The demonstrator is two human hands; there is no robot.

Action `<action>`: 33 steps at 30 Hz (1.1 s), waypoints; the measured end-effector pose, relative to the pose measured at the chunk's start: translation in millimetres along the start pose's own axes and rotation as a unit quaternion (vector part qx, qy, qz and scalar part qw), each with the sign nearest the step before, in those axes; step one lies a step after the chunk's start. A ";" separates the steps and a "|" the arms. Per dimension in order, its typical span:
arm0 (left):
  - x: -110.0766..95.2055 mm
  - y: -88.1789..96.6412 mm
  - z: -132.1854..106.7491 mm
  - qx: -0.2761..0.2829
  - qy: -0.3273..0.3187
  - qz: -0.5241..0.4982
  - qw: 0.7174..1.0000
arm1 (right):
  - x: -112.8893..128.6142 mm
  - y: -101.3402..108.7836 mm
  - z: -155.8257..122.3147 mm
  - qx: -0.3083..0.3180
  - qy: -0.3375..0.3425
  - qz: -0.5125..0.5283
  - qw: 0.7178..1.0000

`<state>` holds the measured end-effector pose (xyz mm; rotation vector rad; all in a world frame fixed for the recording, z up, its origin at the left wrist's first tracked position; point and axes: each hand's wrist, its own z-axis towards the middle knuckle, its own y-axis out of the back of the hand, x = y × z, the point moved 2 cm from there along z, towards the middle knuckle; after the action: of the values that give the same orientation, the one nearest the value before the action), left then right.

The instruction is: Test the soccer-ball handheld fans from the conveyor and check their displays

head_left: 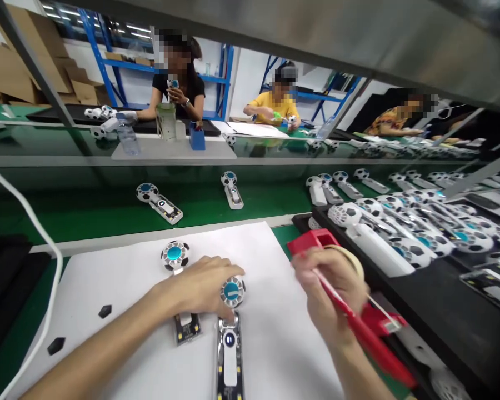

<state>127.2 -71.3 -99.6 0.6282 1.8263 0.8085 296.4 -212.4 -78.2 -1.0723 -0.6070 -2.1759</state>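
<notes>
My left hand [200,286] lies on the white sheet [120,278], pressing down on a football-patterned handheld fan [175,256] whose open handle [187,328] shows under my palm. A second fan [231,311] with a blue centre lies just right of my fingers, touching them. My right hand [331,294] grips a red tape dispenser [358,328] holding a roll of tape [352,258], held over the sheet's right edge.
Black trays [441,311] at the right hold several fans. More fans [158,201] lie on the green conveyor belt [87,211]. Two black pieces [104,311] rest on the sheet. A white cable [45,244] hangs at left. Other people sit across the line.
</notes>
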 end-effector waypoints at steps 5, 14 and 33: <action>1.1 -1.5 4.7 -0.018 -0.035 0.009 0.999 | -16.3 -49.7 -23.1 0.234 -0.184 0.305 0.905; 4.9 -3.9 11.2 -0.001 -0.038 0.028 0.999 | -14.2 -63.1 -31.8 0.332 -0.010 0.140 0.933; 6.0 -3.4 9.9 0.005 -0.050 0.020 0.999 | -26.8 -55.7 -36.1 0.195 -0.067 0.150 0.967</action>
<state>134.1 -66.7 -108.4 0.7006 1.7326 0.7806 250.5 -187.8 -127.3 -1.0251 -0.8345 -1.6485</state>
